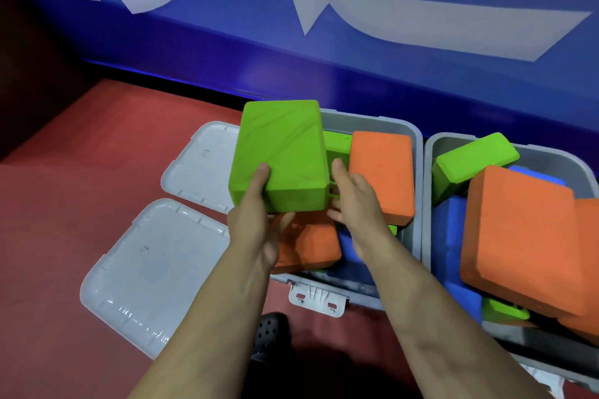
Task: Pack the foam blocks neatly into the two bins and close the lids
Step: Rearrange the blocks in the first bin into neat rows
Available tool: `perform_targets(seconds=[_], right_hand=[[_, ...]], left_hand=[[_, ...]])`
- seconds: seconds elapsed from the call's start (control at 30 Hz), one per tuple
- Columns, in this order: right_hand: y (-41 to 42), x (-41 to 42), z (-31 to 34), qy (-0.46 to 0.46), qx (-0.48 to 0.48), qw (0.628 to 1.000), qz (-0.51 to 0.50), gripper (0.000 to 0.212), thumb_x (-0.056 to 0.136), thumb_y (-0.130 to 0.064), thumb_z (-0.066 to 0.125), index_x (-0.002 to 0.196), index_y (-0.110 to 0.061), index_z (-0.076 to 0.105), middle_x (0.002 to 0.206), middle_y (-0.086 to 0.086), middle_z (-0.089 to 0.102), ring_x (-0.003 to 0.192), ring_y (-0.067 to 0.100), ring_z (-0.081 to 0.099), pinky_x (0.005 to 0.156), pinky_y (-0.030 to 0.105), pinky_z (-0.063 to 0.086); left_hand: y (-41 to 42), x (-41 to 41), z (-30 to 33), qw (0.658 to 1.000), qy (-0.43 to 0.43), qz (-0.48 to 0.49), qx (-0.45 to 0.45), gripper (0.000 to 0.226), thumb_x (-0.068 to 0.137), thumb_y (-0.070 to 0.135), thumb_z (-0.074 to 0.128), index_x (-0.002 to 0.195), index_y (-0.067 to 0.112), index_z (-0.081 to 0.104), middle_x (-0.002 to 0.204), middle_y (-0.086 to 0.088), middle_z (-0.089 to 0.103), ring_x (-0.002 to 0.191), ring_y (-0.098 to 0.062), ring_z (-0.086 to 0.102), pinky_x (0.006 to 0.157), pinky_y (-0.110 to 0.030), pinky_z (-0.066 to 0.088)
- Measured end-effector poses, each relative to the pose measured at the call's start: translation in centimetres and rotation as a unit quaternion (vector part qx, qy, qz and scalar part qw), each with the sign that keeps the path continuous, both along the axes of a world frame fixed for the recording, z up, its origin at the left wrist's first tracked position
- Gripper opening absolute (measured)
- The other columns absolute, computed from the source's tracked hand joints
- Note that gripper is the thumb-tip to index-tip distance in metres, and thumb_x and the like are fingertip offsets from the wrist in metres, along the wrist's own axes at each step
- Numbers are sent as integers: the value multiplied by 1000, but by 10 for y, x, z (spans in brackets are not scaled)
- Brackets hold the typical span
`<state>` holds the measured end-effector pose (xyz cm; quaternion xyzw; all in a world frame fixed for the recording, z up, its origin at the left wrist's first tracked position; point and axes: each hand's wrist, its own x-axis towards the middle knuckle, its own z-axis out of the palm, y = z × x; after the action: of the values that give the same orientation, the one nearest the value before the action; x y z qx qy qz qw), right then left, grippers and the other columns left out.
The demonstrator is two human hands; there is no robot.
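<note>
Two grey bins sit side by side on the red floor, close to a blue wall (227, 42) with big white shapes on it. You hold a big green foam block (282, 152) with both hands, up over the left bin (418, 146). Your left hand (256, 214) grips the near left corner of the block, thumb on top and fingers curled under it. Your right hand (356, 197) is at the near right side of the block, thumb up beside it and fingers bent toward its edge; you cannot tell how firmly this hand grips.

In the left bin an orange block (382, 172) lies flat on the right side. Another orange block (308, 243) lies low at the near left, partly under your left hand. A bit of a second green block (337, 142) peeks out behind the one you hold, and some blue foam (353, 256) shows near the bottom.

The right bin (431, 152) is piled high. A large orange block (518, 236) lies tilted on top, a green block (473, 159) leans at the far left, and blue blocks (450, 236) sit below.

Both bins are open. Their two grey lids lie flat on the floor to the left, the far lid (201, 165) and the near lid (152, 269), well apart from the right bin. A grey latch (317, 300) hangs on the near side of the left bin. A black shoe (270, 330) with holes shows by it.
</note>
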<state>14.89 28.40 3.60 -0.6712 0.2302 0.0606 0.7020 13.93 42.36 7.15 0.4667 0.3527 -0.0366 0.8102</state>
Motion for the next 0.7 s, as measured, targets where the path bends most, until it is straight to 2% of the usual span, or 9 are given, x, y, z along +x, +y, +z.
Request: perform_targets(seconds=[0.1, 0.2, 0.23, 0.3, 0.33, 0.4, 0.47, 0.57, 0.7], right_hand=[[-25, 15, -5, -3, -121, 992, -38, 52, 82, -71, 56, 98, -22, 64, 103, 0, 71, 102, 26, 67, 94, 47, 52], [-56, 20, -29, 63, -280, 958, -6, 50, 86, -52, 69, 120, -17, 61, 124, 9, 62, 113, 29, 60, 97, 37, 47], [-65, 19, -38, 95, -271, 958, -22, 57, 83, -51, 73, 126, -15, 59, 128, 11, 60, 114, 30, 58, 100, 38, 47], [-75, 15, -52, 175, -107, 973, -103, 72, 81, -52, 77, 135, -11, 52, 131, 9, 57, 112, 31, 57, 101, 45, 50], [-78, 14, -58, 225, -11, 964, -141, 80, 79, -55, 78, 140, -11, 48, 133, 9, 54, 112, 32, 57, 99, 46, 52], [-83, 13, -69, 276, 85, 938, -192, 95, 75, -62, 78, 148, -13, 40, 145, 12, 46, 116, 36, 57, 92, 45, 54], [-85, 16, -81, 275, 110, 920, -257, 104, 72, -63, 79, 151, -13, 33, 149, 13, 43, 119, 36, 55, 87, 43, 53], [-78, 20, -89, 244, 114, 902, -338, 104, 71, -56, 84, 145, -13, 25, 142, 11, 45, 118, 33, 54, 89, 47, 52], [-65, 23, -102, 203, 37, 916, -343, 94, 70, -51, 85, 139, -30, 24, 119, 5, 50, 101, 28, 53, 95, 51, 52]], left_hand=[[0, 13, -2, 1000, 1, 16, -20, 41, 82, 37, 82, 116, 19, 67, 114, -8, 75, 102, -28, 71, 80, -47, 62], [-3, 27, 0, 1000, -7, 12, -19, 34, 83, 36, 81, 110, 20, 68, 111, -6, 76, 97, -27, 71, 82, -48, 62], [-4, 30, 0, 1000, -12, 11, -14, 33, 82, 35, 82, 109, 20, 69, 110, -6, 76, 98, -28, 71, 83, -49, 62], [-4, 33, -1, 1000, -24, 2, -13, 35, 81, 37, 82, 110, 21, 71, 110, -5, 77, 104, -30, 71, 83, -47, 61], [-3, 35, -3, 999, -28, -6, -18, 37, 82, 38, 82, 113, 22, 71, 111, -4, 77, 107, -30, 71, 82, -46, 61], [-3, 36, -5, 999, -27, -12, -32, 39, 82, 41, 80, 116, 23, 71, 114, -5, 76, 109, -29, 70, 84, -46, 62], [-2, 38, -6, 999, -15, -10, -41, 39, 82, 42, 80, 115, 23, 71, 116, -5, 75, 109, -28, 70, 84, -47, 62], [-2, 37, -9, 999, 2, -6, -45, 40, 82, 42, 80, 116, 24, 71, 119, -6, 74, 110, -28, 70, 86, -47, 61], [-2, 37, -14, 999, 14, -6, -38, 41, 83, 42, 79, 119, 24, 71, 118, -5, 74, 112, -29, 69, 90, -50, 60]])
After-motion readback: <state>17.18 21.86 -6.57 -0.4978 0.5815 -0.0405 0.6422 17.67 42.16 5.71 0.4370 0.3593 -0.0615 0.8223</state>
